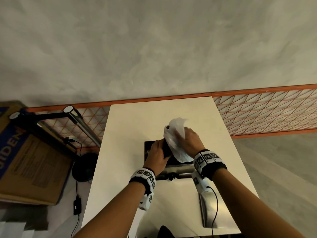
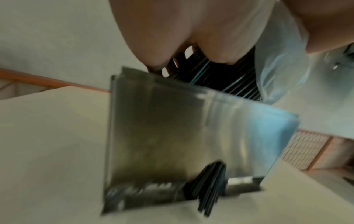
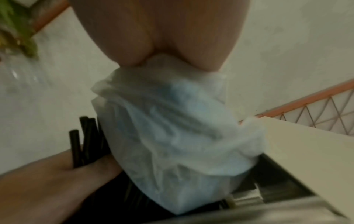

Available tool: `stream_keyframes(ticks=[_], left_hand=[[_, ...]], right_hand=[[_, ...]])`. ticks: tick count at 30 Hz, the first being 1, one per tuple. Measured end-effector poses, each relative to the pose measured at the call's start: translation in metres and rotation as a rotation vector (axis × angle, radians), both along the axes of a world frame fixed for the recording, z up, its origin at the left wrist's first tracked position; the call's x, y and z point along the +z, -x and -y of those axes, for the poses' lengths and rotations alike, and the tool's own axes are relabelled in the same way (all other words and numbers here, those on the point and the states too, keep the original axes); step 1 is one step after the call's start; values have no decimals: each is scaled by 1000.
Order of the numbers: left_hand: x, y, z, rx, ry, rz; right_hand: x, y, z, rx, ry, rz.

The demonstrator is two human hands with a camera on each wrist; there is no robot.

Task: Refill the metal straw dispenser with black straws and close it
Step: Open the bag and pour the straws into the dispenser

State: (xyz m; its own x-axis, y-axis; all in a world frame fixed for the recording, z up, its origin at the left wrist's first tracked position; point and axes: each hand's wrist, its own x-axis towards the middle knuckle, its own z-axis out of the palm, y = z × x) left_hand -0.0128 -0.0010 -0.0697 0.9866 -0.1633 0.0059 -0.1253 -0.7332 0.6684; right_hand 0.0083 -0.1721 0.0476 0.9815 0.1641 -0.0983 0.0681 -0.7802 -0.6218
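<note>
An open metal straw dispenser (image 1: 148, 151) stands mid-table. My left hand (image 1: 160, 146) grips a bundle of black straws (image 1: 166, 149) held over its open top. My right hand (image 1: 186, 134) grips the white plastic bag (image 1: 175, 133) that sleeves the straws' right part. In the left wrist view the straws (image 2: 229, 75) sit above the dispenser's front (image 2: 191, 128), and a few more straws (image 2: 208, 189) poke from its bottom slot. The right wrist view shows the bag (image 3: 172, 121) with bare straw ends (image 3: 84, 139) beside my left hand (image 3: 57, 174). A flat metal lid (image 1: 217, 210) lies at the table's near right.
The white table (image 1: 128, 134) backs onto an orange wire-mesh rail (image 1: 265, 110). A cardboard box (image 1: 25, 160) and a black lamp arm (image 1: 73, 121) with a round base (image 1: 84, 167) and cables are on the left. A wrist cable crosses the lid.
</note>
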Motion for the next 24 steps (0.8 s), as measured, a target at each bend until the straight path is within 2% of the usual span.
stream_keyframes(ticks=[2,3,7,10,12,14,18,21,24], left_hand=[[-7,4,-6,-3,-9,-10],[-11,4,-9,1,12,-16],[-11,0,-17,50,179,-23],[-22,-8,-17,57,174,-42],[-28,-11,-16,49,159,-56],[-26,-11,-14,35,161,-46],[-17,-5,-11,25,191,-29],[-13,1,-10,15,185,-43],[-13,3,-11,-30,92,-34]], right_hand=[[-8,3,-1,151,187,-63],[-10,3,0,162,178,-71],[-2,3,7,-108,-227,-86],[10,4,12,-187,-321,40],[13,4,12,-179,-317,115],[9,2,10,-165,-276,116],[-6,7,4,30,-80,39],[-15,12,-1,122,-82,47],[-12,10,0,40,-161,-27]])
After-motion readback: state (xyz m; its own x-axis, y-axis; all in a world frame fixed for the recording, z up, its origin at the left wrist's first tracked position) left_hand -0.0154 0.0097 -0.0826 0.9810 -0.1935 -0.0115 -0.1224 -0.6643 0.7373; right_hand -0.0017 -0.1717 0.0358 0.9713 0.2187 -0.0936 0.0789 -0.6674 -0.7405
